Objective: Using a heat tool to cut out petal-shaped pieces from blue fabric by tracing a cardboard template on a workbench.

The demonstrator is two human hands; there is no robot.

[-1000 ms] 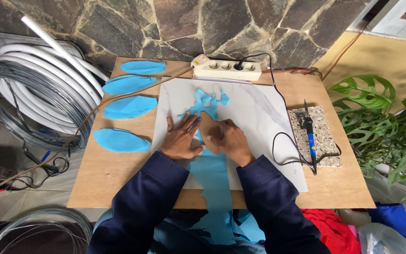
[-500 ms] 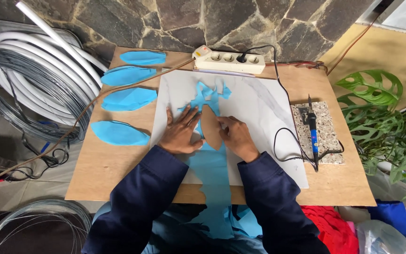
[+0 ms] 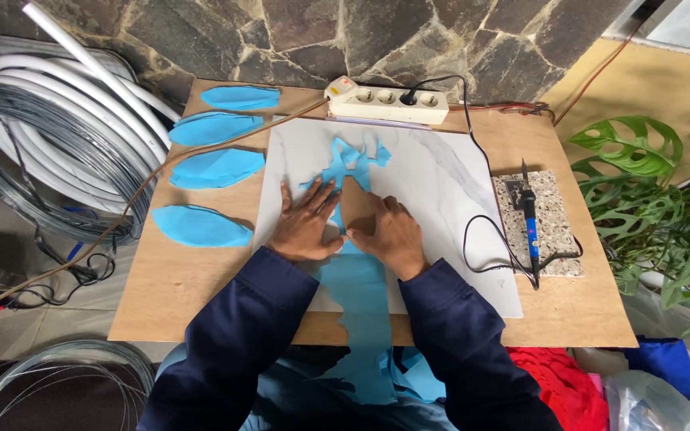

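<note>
On the marble slab (image 3: pixel 449 183) I've got both palms flat, fingers spread, left hand (image 3: pixel 307 227) and right hand (image 3: pixel 391 235) pinning the blue fabric strip (image 3: pixel 359 279) that hangs over the near edge; bare slab to the right.

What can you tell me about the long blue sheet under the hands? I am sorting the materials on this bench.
The long blue strip of thin sheet material looks like soft fabric or foam, plain light blue. It lies flat on the white marble-look board, running from a ragged, cut-out far end near the white power strip back over the board's near edge and down toward the person's lap. A tan leaf-shaped template rests on it. The left hand and right hand press it flat, fingers spread.
</note>
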